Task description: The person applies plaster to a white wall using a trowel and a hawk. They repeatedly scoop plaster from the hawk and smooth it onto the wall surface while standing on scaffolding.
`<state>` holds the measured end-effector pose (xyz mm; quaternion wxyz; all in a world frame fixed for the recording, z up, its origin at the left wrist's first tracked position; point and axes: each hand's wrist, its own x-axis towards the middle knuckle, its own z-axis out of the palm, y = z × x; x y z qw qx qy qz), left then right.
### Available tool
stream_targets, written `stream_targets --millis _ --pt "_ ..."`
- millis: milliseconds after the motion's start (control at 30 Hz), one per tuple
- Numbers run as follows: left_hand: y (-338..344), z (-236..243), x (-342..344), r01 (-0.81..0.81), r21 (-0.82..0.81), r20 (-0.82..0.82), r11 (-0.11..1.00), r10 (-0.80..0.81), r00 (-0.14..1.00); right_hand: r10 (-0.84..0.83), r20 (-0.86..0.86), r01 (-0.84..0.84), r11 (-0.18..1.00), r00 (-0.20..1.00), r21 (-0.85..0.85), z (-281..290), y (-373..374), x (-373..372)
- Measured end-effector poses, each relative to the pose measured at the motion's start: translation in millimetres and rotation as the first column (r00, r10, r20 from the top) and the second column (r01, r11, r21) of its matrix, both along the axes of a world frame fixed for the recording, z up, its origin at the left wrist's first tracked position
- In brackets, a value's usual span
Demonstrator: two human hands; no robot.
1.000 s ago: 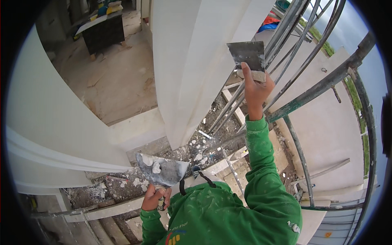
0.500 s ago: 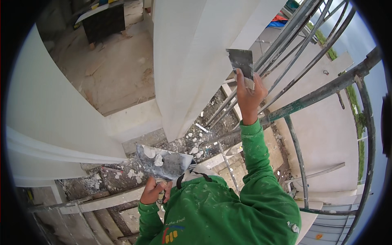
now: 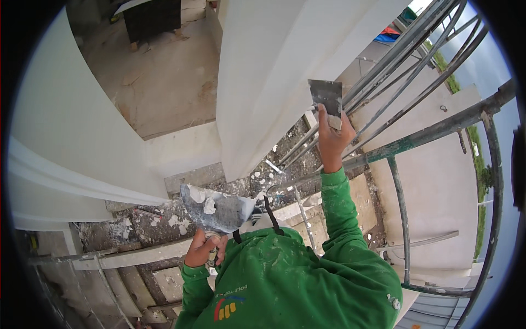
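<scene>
My right hand [image 3: 334,140] grips a putty knife [image 3: 326,96] with a wide dark metal blade, thumb laid along it. The blade is at the right edge of a white wall column [image 3: 274,82]; whether it touches cannot be told. Low in front of my body, my left hand [image 3: 206,249] is wrapped round the handle of a broad metal plastering blade [image 3: 219,211]. White lumps of putty [image 3: 209,205] lie on that blade's face, mostly toward its left end.
Metal scaffold pipes [image 3: 405,145] run along the right side. Below are planks [image 3: 131,257] and ground strewn with white putty scraps [image 3: 178,223]. A curved white wall [image 3: 82,126] stands at left; a dark panel [image 3: 152,22] stands on the floor beyond the opening.
My right hand and its putty knife have moved slightly down along the column edge. The left hand's blade has shifted slightly up and left. The whole view has tilted a little.
</scene>
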<state>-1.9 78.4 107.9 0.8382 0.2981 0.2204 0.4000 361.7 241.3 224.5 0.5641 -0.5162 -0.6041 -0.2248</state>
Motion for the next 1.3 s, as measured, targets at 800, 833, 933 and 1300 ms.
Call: stream_targets --millis 800,833,933,1300 --pt "-7.5 1.1 7.9 0.111 -0.022 -0.105 0.994 -0.113 0.988 0.023 -0.149 -0.082 0.909 0.989 -0.408 -196.9 -37.1 -4.4" --pt "-9.2 0.8 9.5 0.113 -0.047 -0.056 0.993 -0.115 0.992 0.022 -0.221 -0.113 0.906 0.975 -0.409 -181.8 -48.5 -10.1" --pt "-11.3 1.6 28.1 0.159 -0.107 0.098 0.982 -0.148 0.984 0.163 -0.337 -0.274 0.910 0.927 -0.311 -105.8 -99.4 -43.3" --pt "8.6 -9.1 12.8 0.217 0.044 0.173 0.975 -0.221 0.960 0.177 -0.207 -0.252 0.865 0.962 -0.434 -141.8 -103.2 -37.3"
